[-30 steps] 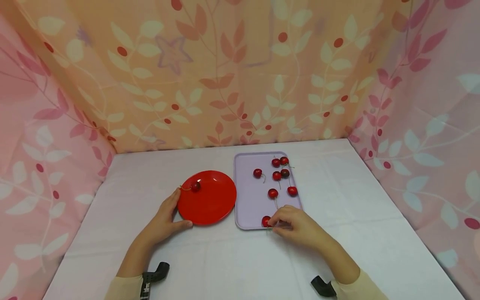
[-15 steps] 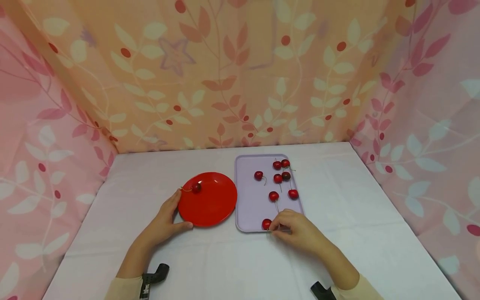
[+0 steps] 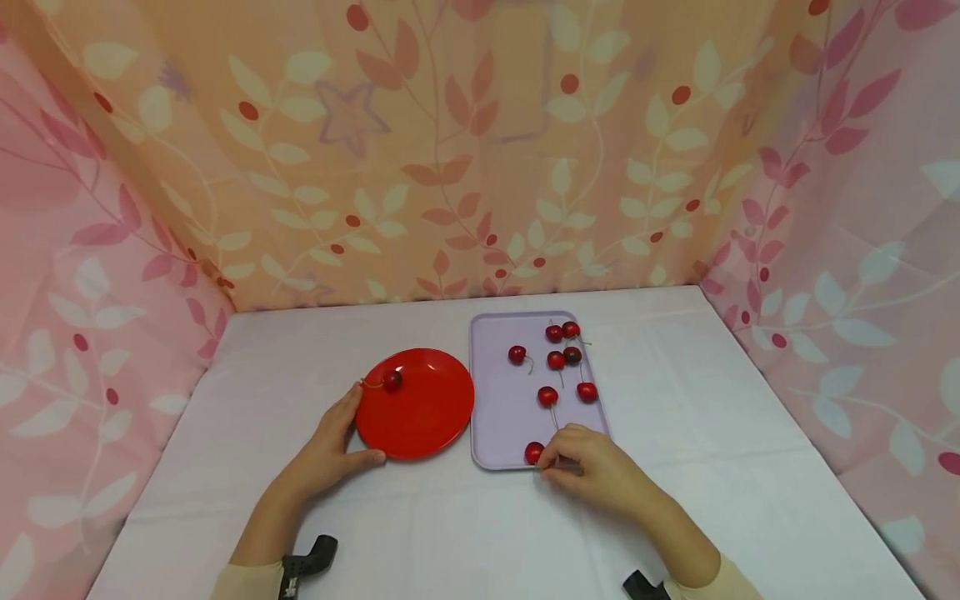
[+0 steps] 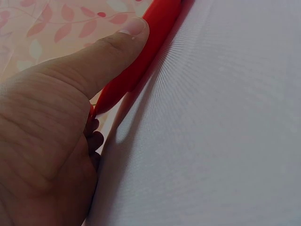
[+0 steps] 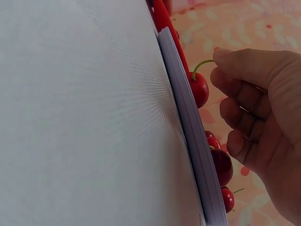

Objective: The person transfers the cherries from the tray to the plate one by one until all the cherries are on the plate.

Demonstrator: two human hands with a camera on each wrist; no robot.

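My right hand [image 3: 596,473] is at the near edge of a pale purple tray [image 3: 497,425]. Thumb and forefinger pinch the green stem of a cherry [image 5: 199,89], which sits close to the tray's rim. Its other fingers curl loosely beneath. To the left, a round red plate [image 3: 431,421] stands beside the tray. My left hand [image 3: 326,446] touches the plate's left rim, its fingers along the side and its thumb [image 4: 134,37] lying straight against the near edge. One cherry [image 3: 392,380] lies on the plate near those fingertips, its stem reaching to the rim.
Several more cherries [image 3: 547,397] lie on the tray, mostly towards its right side and far end. A white cloth [image 3: 405,542] covers the table. Patterned curtains [image 3: 480,150] hang behind it and along both sides.
The right fingers have closed in on the stem of the nearest cherry. That cherry has hardly moved. My left hand stays at the plate; the head view has shifted slightly.
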